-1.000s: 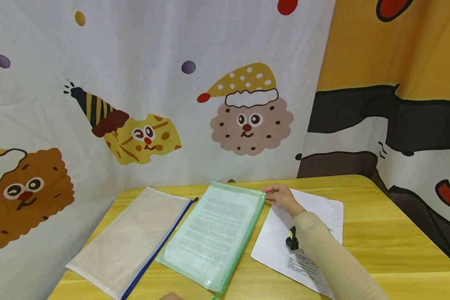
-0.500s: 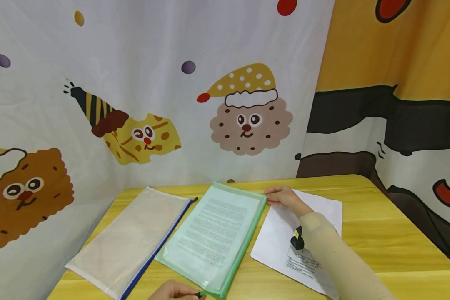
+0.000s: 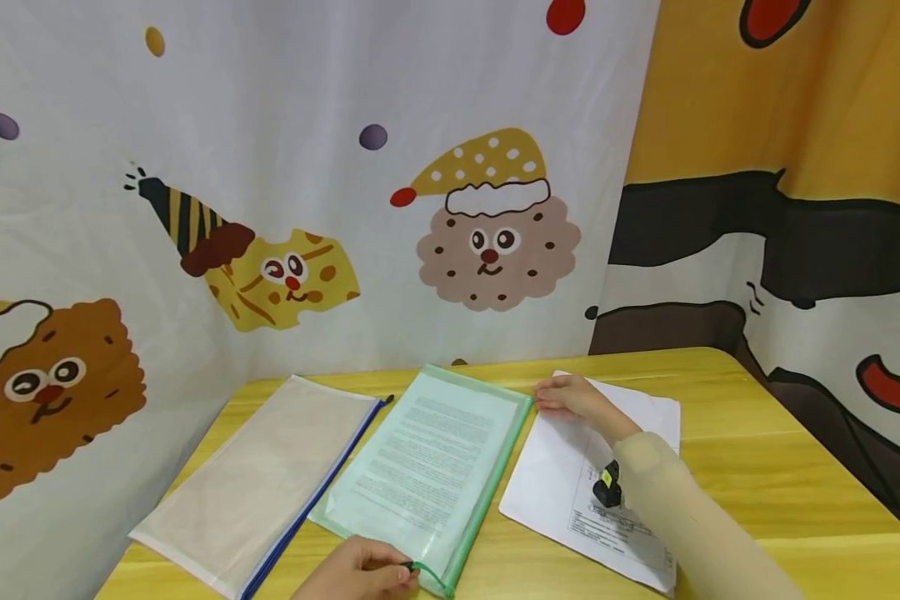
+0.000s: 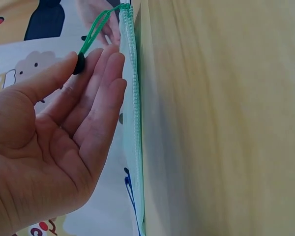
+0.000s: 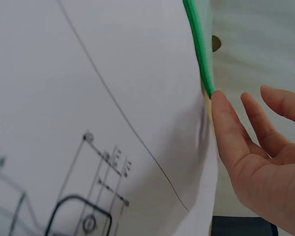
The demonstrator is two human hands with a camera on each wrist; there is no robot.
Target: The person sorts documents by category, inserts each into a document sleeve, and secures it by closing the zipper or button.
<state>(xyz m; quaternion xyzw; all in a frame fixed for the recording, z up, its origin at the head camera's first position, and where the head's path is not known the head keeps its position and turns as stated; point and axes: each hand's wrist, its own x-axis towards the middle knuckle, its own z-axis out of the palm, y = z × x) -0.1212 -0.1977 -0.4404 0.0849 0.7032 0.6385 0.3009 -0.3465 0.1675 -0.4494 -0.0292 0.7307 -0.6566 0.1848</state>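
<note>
Yellow surface (image 3: 780,467): green pouch (image 3: 487,500) already holds printed sheet (image 3: 427,467); zip (image 4: 135,93) closure unclear; left fingers (image 4: 51,76) pinch its pull (image 4: 79,64); right fingers (image 5: 227,125), spread, touch pouch corner (image 5: 206,81).

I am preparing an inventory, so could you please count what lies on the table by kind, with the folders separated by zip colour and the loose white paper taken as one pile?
Blue-zip folder: 1
Green-zip folder: 1
Loose white paper pile: 1
Total: 3
</note>
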